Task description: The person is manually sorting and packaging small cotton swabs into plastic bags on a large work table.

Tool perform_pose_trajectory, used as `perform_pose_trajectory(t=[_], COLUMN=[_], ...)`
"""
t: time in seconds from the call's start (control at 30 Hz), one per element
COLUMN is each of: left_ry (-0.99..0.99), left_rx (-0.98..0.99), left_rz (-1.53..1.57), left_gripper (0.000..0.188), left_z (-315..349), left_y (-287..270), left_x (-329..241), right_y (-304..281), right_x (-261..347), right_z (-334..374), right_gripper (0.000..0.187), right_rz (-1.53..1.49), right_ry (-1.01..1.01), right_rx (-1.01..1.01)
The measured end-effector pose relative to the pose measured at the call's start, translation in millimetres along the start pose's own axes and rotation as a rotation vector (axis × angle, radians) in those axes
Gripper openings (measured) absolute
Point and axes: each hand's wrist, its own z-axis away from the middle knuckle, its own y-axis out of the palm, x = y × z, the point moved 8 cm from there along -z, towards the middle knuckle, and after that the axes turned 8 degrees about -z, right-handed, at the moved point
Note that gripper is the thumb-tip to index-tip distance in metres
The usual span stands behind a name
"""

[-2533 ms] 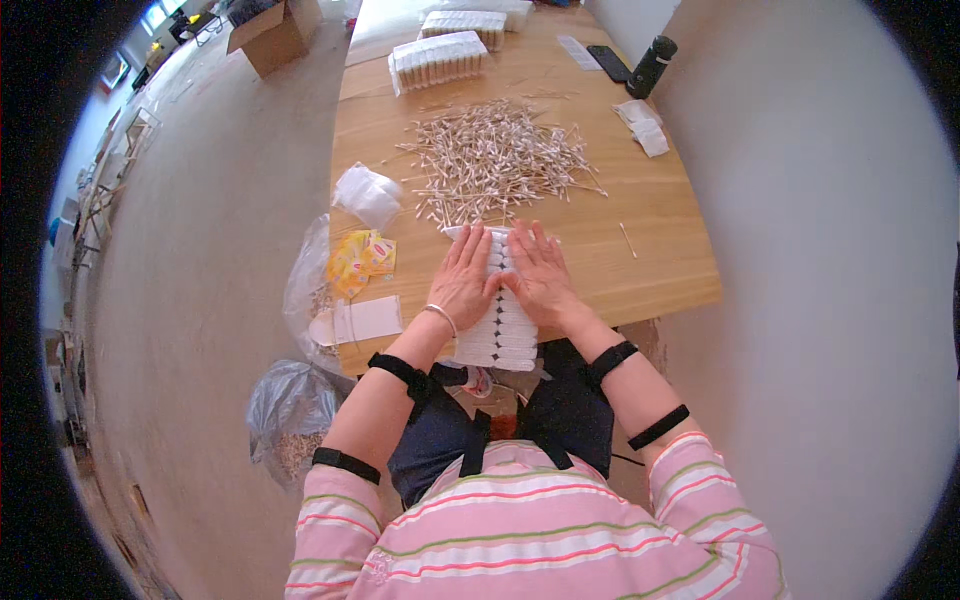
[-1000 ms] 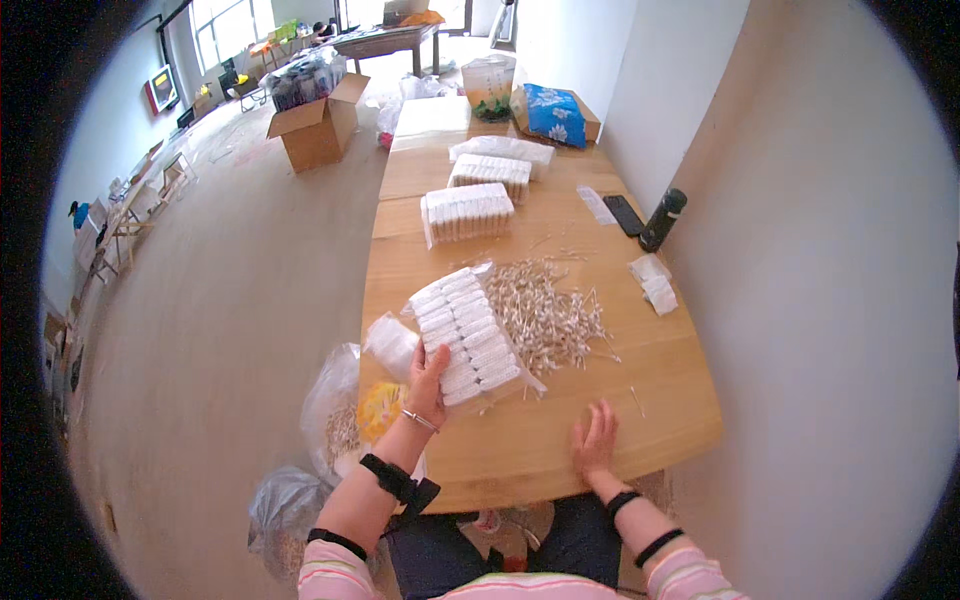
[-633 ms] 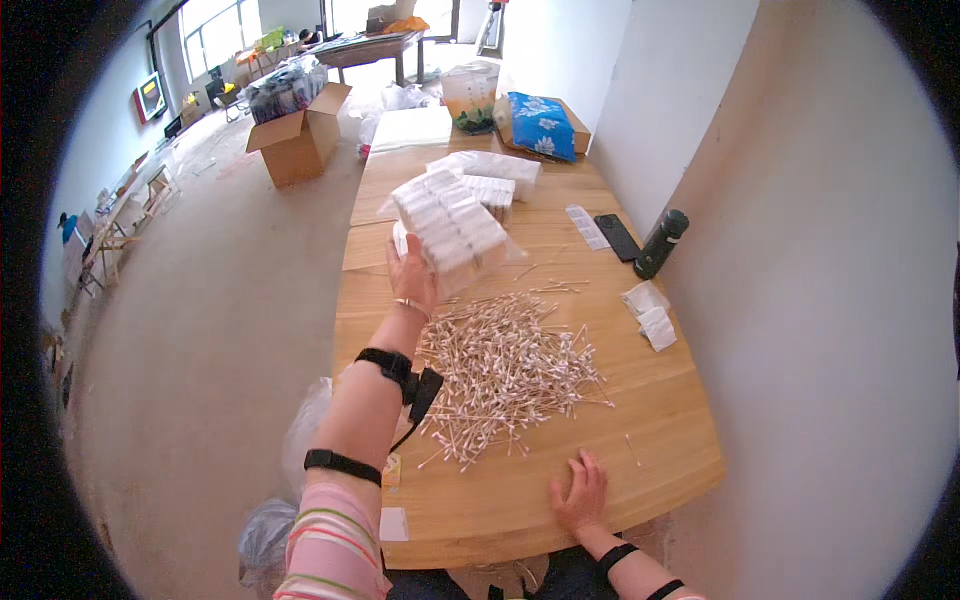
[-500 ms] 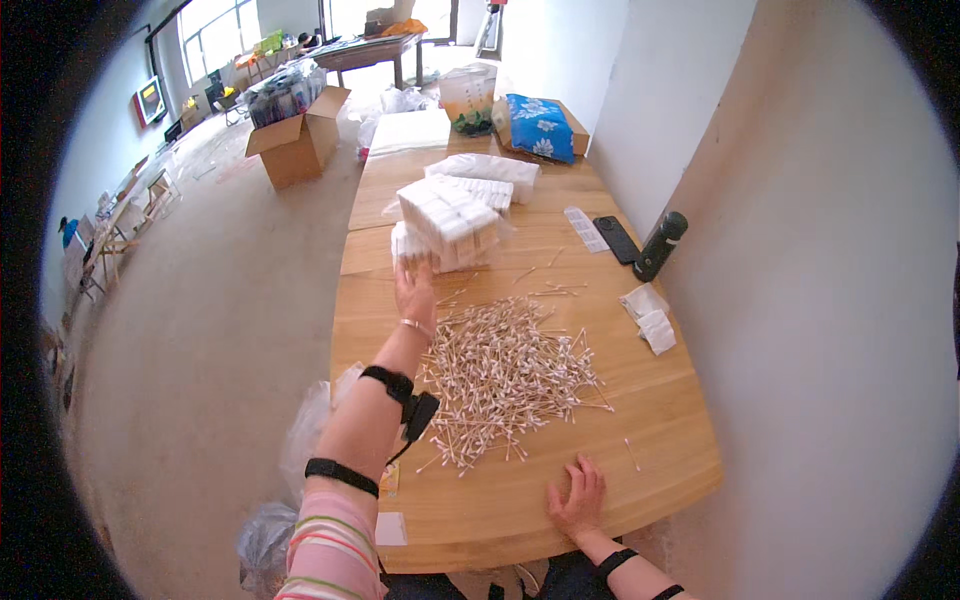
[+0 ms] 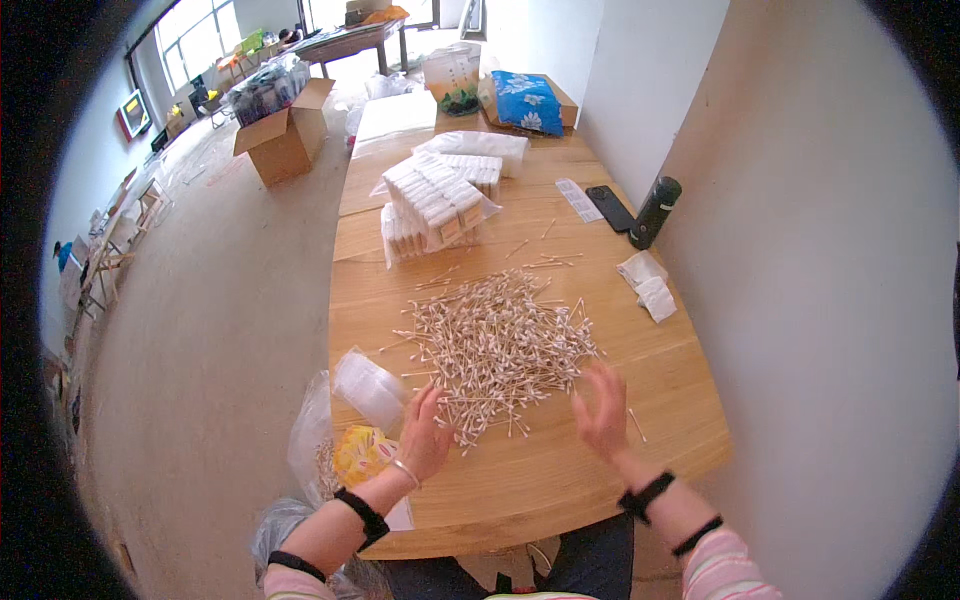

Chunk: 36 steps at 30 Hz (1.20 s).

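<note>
A wide heap of loose cotton swabs (image 5: 505, 345) lies on the wooden table (image 5: 520, 490) in front of me. At its lower left edge, my left hand (image 5: 425, 445) is open and holds nothing, the fingertips touching or just over the nearest swabs. My right hand (image 5: 602, 415) hovers by the heap's right side, fingers apart and empty. Beyond the heap, bundled packs of white cotton swabs in clear bags (image 5: 435, 200) are stacked, the top one tilted. Beside my left wrist are a clear plastic packet (image 5: 370, 388) and a yellow printed packet (image 5: 362, 455).
Along the right edge sit a dark bottle (image 5: 655, 213), a black phone (image 5: 611, 208), a white blister-like strip (image 5: 578, 200) and crumpled tissue (image 5: 648, 285). A translucent bucket (image 5: 452, 78) and a blue flowered package (image 5: 528, 102) stand at the far end. A cardboard box (image 5: 285, 145) is on the floor.
My left hand has come back from the bagged packs to the heap's near left edge. The right hand has lifted off the table and moved up beside the heap. The top pack has settled.
</note>
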Motion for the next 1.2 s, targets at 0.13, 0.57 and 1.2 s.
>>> perform_pose_trajectory(t=[0.13, 0.57, 1.2], left_ry=[-0.018, -0.063, -0.111], left_rx=[0.027, 0.095, 0.089], left_rz=[-0.115, -0.33, -0.257], left_gripper=[0.07, 0.07, 0.068], left_z=[25, 42, 28], left_y=[13, 38, 32], left_x=[-11, 2, 6], right_y=[31, 173, 236], right_x=[-65, -193, -79], right_z=[-125, -273, -152], right_gripper=[0.042, 0.055, 0.036], right_rz=[-0.072, 0.414, -0.537], right_ry=[0.153, 0.432, 0.544], right_rx=[0.146, 0.421, 1.112])
